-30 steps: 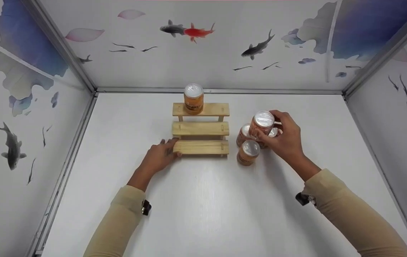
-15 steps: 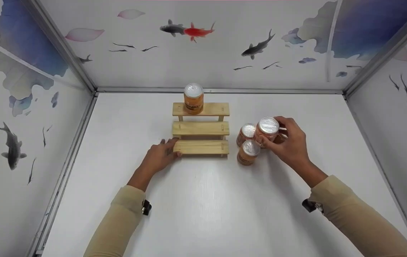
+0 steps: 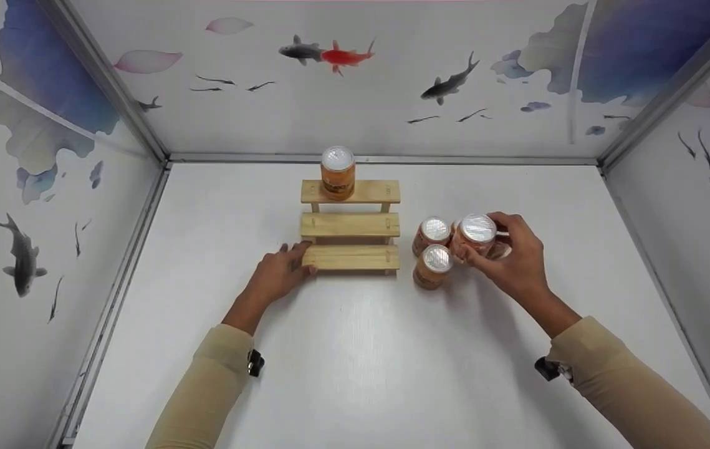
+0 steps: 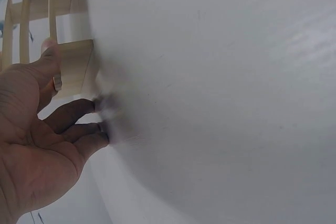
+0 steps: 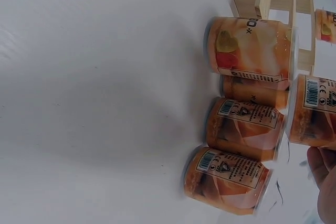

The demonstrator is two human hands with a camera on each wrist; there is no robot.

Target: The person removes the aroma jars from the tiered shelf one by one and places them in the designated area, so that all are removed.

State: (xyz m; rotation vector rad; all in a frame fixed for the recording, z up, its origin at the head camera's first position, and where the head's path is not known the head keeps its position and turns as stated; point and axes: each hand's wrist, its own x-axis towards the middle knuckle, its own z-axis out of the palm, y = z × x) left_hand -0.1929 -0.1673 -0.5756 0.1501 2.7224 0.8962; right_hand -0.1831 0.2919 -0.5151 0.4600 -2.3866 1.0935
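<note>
One can (image 3: 338,181) sits on the back step of the shelf (image 3: 350,224). More cans (image 3: 431,274) stand right of the shelf, under the right hand's (image 3: 517,254) can (image 3: 475,232). The left hand (image 3: 277,274) pinches the shelf's front left end.

The person's left hand (image 3: 277,274) grips the left end of a three-step wooden rack (image 3: 350,226) at its lowest step. On the top step, left of centre, an orange can (image 3: 338,181) stands upright. The right hand (image 3: 517,259) holds a silver-topped can (image 3: 477,229) just beside a farther can (image 3: 434,232) and a nearer can (image 3: 433,268) on the white table (image 3: 355,374); what lies beneath the held one is hard to tell.
</note>
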